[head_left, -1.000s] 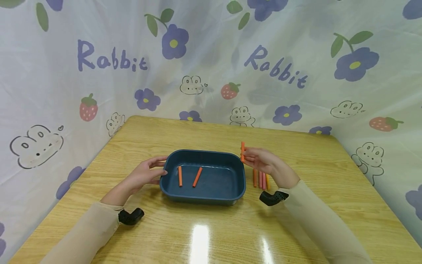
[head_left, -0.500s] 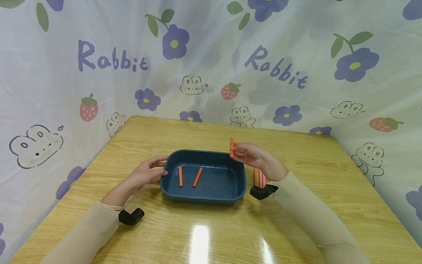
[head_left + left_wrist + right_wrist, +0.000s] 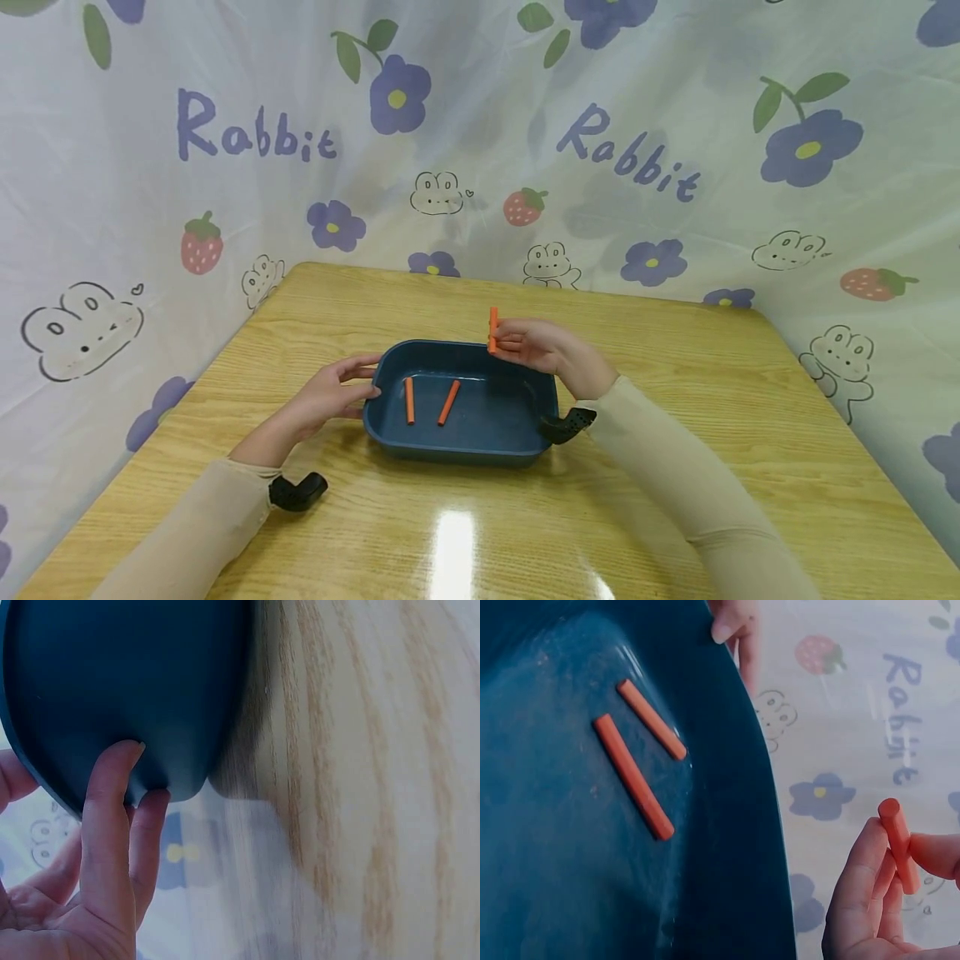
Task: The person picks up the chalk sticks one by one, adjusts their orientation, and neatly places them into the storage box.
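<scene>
A dark blue rectangular basin (image 3: 495,421) stands on the wooden table. My left hand (image 3: 328,392) grips its left end; in the left wrist view fingertips (image 3: 120,757) press the outer wall, while the thumb hooks over the rim in the right wrist view. Over the basin's back rim, my right hand (image 3: 553,354) pinches an orange crayon-like stick (image 3: 492,321) upright between thumb and fingers (image 3: 866,859). Inside the basin lie two more sticks, a lighter orange stick (image 3: 409,402) and a red-orange stick (image 3: 448,403), apart from each other on the floor's left half.
The wooden table (image 3: 712,400) extends around the basin. Behind it hangs a white curtain (image 3: 480,125) printed with rabbits, flowers and strawberries. A black wrist mount (image 3: 567,425) overlaps the basin's right end, and another black mount (image 3: 298,493) sits on the left wrist.
My right hand has moved left with the orange stick, from the basin's right corner to above its back rim. Several sticks right of the basin are now hidden by the arm. The left hand stays put.
</scene>
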{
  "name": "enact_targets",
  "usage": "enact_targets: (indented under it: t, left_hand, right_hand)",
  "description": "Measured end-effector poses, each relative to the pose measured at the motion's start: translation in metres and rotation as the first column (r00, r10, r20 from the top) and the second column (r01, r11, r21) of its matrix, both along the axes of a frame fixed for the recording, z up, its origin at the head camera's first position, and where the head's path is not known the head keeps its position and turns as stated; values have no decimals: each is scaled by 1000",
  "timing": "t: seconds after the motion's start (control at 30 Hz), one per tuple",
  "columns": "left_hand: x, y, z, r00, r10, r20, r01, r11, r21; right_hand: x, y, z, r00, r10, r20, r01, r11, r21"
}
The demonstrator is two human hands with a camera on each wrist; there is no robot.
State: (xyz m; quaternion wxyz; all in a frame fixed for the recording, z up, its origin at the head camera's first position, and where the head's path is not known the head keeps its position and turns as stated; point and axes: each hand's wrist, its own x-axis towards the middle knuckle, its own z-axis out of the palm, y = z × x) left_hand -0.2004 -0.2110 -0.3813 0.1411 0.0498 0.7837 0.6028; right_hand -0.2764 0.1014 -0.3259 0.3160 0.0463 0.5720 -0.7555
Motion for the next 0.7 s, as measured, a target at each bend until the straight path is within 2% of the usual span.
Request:
enact_targets:
  t: [0.33, 0.7]
  left_hand:
    - [1, -1, 1, 1000, -4, 4, 4, 1000, 8]
    - [1, 0, 2, 1000, 1, 13, -1, 1000, 9]
  right_hand:
    - [-2, -31, -8, 999, 36, 22, -37, 999, 31]
    - [-4, -56, -23, 979, 186, 86, -195, 974, 112]
